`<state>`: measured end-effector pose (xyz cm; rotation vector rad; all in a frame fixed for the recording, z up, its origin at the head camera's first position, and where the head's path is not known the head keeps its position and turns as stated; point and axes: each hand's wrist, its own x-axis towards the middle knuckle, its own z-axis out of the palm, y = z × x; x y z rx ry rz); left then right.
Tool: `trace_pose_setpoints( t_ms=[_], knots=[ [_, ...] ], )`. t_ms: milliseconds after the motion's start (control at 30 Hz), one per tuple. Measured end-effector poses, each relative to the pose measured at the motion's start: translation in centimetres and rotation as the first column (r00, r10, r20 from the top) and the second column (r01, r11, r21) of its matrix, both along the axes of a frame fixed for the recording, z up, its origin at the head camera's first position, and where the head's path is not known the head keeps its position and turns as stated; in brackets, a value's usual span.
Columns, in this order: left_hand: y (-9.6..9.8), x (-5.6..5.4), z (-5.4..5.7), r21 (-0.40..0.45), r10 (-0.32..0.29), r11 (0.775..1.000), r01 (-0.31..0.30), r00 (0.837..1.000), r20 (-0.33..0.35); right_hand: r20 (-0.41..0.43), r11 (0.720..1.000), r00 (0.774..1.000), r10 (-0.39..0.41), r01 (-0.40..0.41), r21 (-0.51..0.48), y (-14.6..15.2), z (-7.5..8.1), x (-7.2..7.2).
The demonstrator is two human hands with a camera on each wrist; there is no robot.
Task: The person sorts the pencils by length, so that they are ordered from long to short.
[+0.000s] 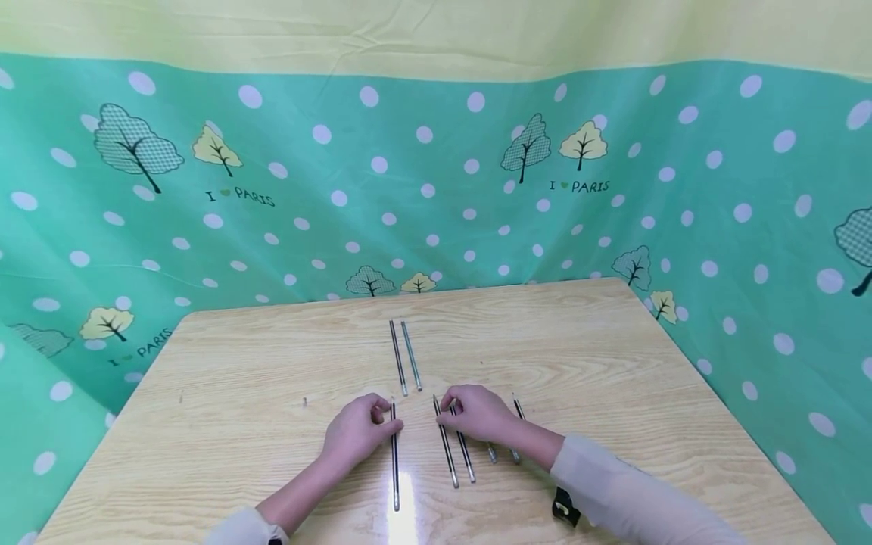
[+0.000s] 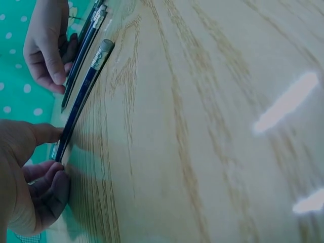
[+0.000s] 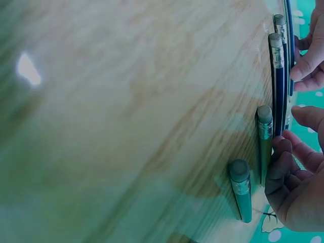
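My left hand (image 1: 357,431) pinches a dark striped pencil (image 1: 396,473) near its point, thumb on one side and curled fingers on the other. Its eraser end lies toward me. To the right, my right hand (image 1: 479,412) has thumb and curled fingers about the upper part of a dark pencil (image 1: 448,454). Close beside it, another dark pencil (image 1: 466,458) runs up between those fingers. Partly hidden under the right hand and forearm lie two more pencils; the right wrist view shows their erasers, one on a yellowish-green pencil (image 3: 265,147), one on a teal pencil (image 3: 243,200).
Farther back on the wooden table (image 1: 259,363) lie a dark pencil (image 1: 398,356) and a greenish pencil (image 1: 411,356), side by side. A green dotted curtain (image 1: 381,227) hangs behind the table and along its sides. A black device (image 1: 565,507) sits by the right sleeve.
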<state>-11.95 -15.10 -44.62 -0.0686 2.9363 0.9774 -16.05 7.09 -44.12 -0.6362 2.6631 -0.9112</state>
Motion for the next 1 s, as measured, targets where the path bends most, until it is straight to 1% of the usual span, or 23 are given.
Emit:
trace_pose_setpoints(
  t_ms=[133,267,567,700,767,867,1000],
  knots=[
    [-0.01,-0.07,-0.08,0.027,0.005,1.000,-0.004,1.000,-0.011,-0.016,1.000,1.000,0.009,-0.009,0.004,0.04,-0.17,0.02],
    [-0.05,-0.17,-0.19,0.072,0.016,0.997,-0.014,1.000,-0.018,-0.028,1.000,1.000,0.014,-0.014,0.007,0.09,-0.17,0.11],
    [-0.19,-0.15,-0.31,0.164,0.039,0.986,-0.039,0.999,0.002,-0.050,1.000,0.999,0.021,-0.020,0.015,0.20,-0.06,0.28],
    [-0.28,-0.14,-0.33,0.190,0.043,0.981,-0.044,0.999,0.007,-0.060,1.000,0.998,0.020,-0.018,0.025,0.11,-0.01,0.32],
    [-0.30,-0.09,-0.28,0.215,0.047,0.975,-0.050,0.999,0.017,-0.064,0.999,0.998,0.017,-0.014,0.032,0.07,0.01,0.39],
    [-0.30,-0.05,-0.22,0.268,0.055,0.961,-0.064,0.998,0.042,-0.069,0.999,0.998,0.014,-0.012,0.037,0.03,0.02,0.48],
    [-0.25,-0.10,-0.18,0.341,0.068,0.936,-0.091,0.995,0.078,-0.071,0.999,0.997,0.005,-0.002,0.041,-0.08,-0.02,0.53]
  ],
)
